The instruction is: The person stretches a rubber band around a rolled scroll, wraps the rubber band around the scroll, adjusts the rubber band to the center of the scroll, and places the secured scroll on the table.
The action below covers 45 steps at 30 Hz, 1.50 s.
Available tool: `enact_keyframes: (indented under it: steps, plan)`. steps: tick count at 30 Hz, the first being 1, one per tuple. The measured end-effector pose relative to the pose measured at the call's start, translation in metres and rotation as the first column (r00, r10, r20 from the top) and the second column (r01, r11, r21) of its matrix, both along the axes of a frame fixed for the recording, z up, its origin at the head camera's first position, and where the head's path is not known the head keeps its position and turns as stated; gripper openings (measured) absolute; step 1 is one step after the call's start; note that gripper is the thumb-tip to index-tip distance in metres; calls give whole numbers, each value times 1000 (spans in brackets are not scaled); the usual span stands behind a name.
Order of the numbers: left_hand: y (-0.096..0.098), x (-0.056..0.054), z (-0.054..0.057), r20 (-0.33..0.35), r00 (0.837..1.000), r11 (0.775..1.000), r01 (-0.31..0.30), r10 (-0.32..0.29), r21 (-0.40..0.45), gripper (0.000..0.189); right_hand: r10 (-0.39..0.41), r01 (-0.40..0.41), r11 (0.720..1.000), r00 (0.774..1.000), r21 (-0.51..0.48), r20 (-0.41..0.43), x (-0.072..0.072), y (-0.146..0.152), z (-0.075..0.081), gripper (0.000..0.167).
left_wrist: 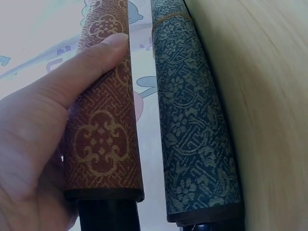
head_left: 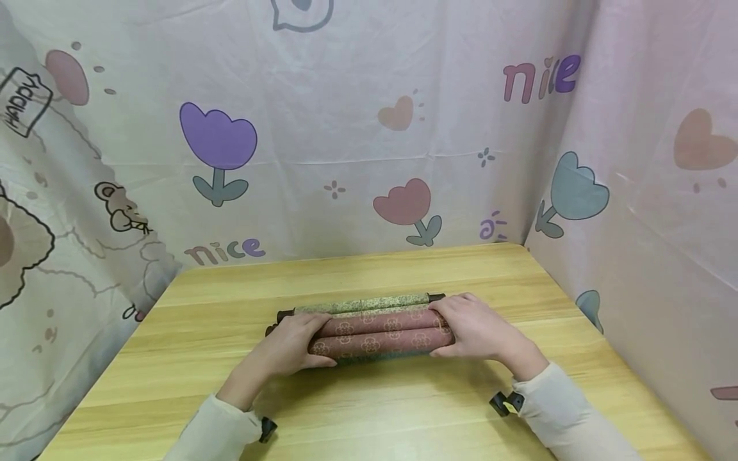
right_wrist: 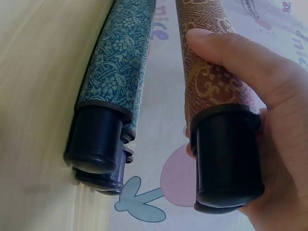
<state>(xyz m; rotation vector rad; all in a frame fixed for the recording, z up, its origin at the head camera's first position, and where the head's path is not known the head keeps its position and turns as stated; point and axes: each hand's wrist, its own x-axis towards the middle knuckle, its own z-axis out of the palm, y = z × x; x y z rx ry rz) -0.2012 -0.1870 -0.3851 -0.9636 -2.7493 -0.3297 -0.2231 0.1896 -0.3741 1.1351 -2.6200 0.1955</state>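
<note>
Rolled scrolls lie crosswise near the middle of the wooden table. My left hand [head_left: 290, 344] grips the left end of the red-brown patterned scrolls [head_left: 369, 344], thumb along the near side. At the opposite end my right hand [head_left: 475, 326] holds them too, its thumb across the gold-figured cloth in the right wrist view. Two red rolls show side by side in the head view. Below them is a teal floral scroll [left_wrist: 192, 115], apart from the red cloth in both wrist views. A yellow-green scroll [head_left: 398, 301] lies just behind. Black end knobs [right_wrist: 228, 159] stick out past the cloth.
The light wood table [head_left: 190, 320] spreads around the scrolls. A printed curtain [head_left: 323, 96] with tulips and hearts hangs along the table's back and sides. Small black devices [head_left: 507, 404] sit at both wrists, beside the pale sleeves [head_left: 567, 410].
</note>
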Motion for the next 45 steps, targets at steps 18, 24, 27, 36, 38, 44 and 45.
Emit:
enact_keyframes:
  steps: [18,24,27,36,38,44,45]
  plan:
    - [2,1,1,-40,999,1000,21,-20,13,80,-22,22,1000,999,9,45,4,0,3,103]
    - [1,1,0,-36,999,1000,16,-15,22,78,-53,53,999,994,6,95,4,6,5,95]
    - [1,0,1,-33,999,1000,13,-12,26,77,-56,56,998,996,7,67,3,7,4,85]
    - [1,1,1,-28,1000,1000,15,-14,17,78,-14,14,1000,1000,15,3,1,5,2,80]
    - [1,1,1,-26,1000,1000,12,-12,23,77,-7,7,1000,1000,4,-1,1,5,1,80]
    - [-1,1,1,-6,1000,999,2,-2,39,77,19,-19,999,1000,-31,4,-3,4,0,80]
    - [-1,2,1,-4,1000,999,4,-3,42,77,21,-21,999,1000,-35,7,-4,4,0,80]
